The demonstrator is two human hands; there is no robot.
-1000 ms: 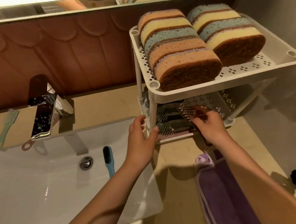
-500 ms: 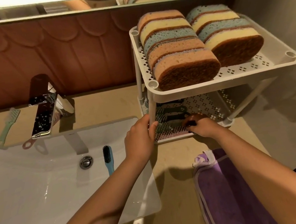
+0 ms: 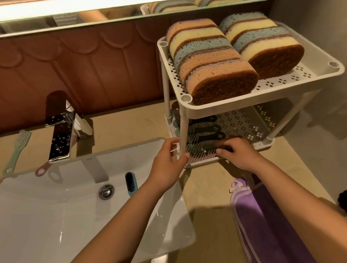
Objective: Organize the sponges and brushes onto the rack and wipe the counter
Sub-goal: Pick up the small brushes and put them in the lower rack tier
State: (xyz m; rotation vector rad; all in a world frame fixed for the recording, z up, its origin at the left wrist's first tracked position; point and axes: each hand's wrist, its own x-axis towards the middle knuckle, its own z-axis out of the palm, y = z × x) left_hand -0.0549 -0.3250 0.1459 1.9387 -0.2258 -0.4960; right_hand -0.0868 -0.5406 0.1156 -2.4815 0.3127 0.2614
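Currently, the left hand [image 3: 167,162] grips the rack [image 3: 252,101] post; the right hand [image 3: 237,156] holds a brush [image 3: 197,148], probably light and stiff, by its handle at the rack's 6 o'clock edge.

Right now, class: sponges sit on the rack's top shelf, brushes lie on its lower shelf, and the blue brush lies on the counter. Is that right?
One slip. The head view shows the blue brush lying in the white sink beside the drain, not on the counter. Sponges do sit on the rack's top shelf and brushes lie on its lower shelf.
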